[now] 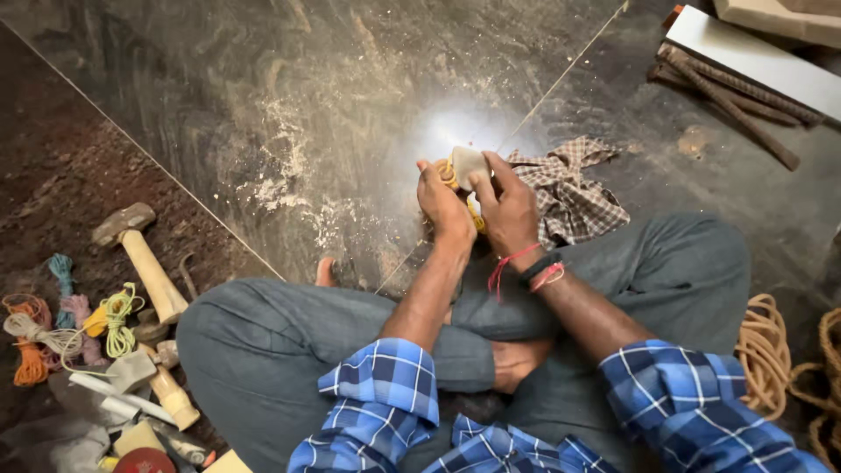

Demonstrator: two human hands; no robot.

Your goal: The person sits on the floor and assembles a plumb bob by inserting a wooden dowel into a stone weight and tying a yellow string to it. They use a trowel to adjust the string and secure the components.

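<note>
1. Blue checked sleeves (pixel 385 394) sit closest to us at six o'clock, above our crossed legs in grey trousers (pixel 263 350).
2. Our left hand (pixel 444 206) and right hand (pixel 508 210) meet just above centre, side by side and touching.
3. Both hands have their fingers curled tight around a small pale block (pixel 467 162), with yellow cord (pixel 449 172) showing between the fingers of the left hand.
4. Red thread bands (pixel 526 263) ring our right wrist.
5. At two o'clock of the hands, a checked cloth (pixel 569 193) lies crumpled on the dark stone floor (pixel 307 88), just beside the right hand.
6. At nine o'clock lies a wooden-handled hammer (pixel 140 254), with coloured cord bundles (pixel 53 324) near it.
7. At four o'clock, coiled rope (pixel 762 350) rests beside our knee.
8. At one o'clock, rusty rods (pixel 736 96) lie against a white board (pixel 753 57).
</note>
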